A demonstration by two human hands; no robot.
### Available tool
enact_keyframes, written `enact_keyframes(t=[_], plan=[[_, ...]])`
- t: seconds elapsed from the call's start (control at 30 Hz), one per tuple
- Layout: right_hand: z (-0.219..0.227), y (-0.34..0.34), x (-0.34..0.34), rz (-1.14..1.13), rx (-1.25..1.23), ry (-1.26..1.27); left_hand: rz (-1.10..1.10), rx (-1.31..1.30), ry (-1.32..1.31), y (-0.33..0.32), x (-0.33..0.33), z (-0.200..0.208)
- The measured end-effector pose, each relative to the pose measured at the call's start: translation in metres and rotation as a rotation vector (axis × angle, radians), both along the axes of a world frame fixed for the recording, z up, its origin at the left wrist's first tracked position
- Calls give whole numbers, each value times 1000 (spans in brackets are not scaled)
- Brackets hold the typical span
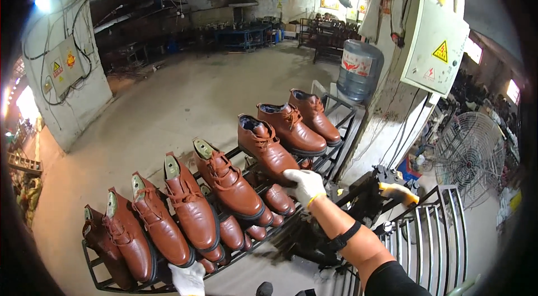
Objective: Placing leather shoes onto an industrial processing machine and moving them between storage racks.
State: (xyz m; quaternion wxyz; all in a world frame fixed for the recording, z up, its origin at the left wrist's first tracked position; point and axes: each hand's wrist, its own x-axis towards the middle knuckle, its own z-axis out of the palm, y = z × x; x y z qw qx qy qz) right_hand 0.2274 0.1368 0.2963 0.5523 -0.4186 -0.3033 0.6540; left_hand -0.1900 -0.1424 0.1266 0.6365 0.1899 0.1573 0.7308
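Observation:
Brown leather lace-up boots stand in a slanting row on a black metal rack. My right hand, in a white glove, is closed at the toe of a boot with a dark lining, its fingers partly hidden. Beyond it stand two more dark-lined boots, the nearer and the farther. My left hand, also white-gloved, is at the lower edge, by the toe of a boot with a pale green insert. Its fingers cannot be made out. More boots with green inserts fill the row's left part.
Further brown shoes sit on a lower tier of the rack. A water bottle and a pillar with a grey electrical box stand behind. To the right are a barred metal rack and a large caged fan.

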Motion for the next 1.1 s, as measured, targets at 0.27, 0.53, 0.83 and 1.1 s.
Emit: enact_keyframes(t=[0.27, 0.53, 0.83, 1.1], plan=[[-66, -25, -15, 450, 207, -542, -265, -688, -6, -29, 62, -29], [-1, -74, -96, 212, -237, 110, -291, -557, 698, 19, 94, 31], [-37, -104, -92, 271, -91, 281, 465, 33, 1373, 39, 155, 148], [-39, -258, 13, 69, 309, -362, 71, -268, 455, 81, 241, 158]])
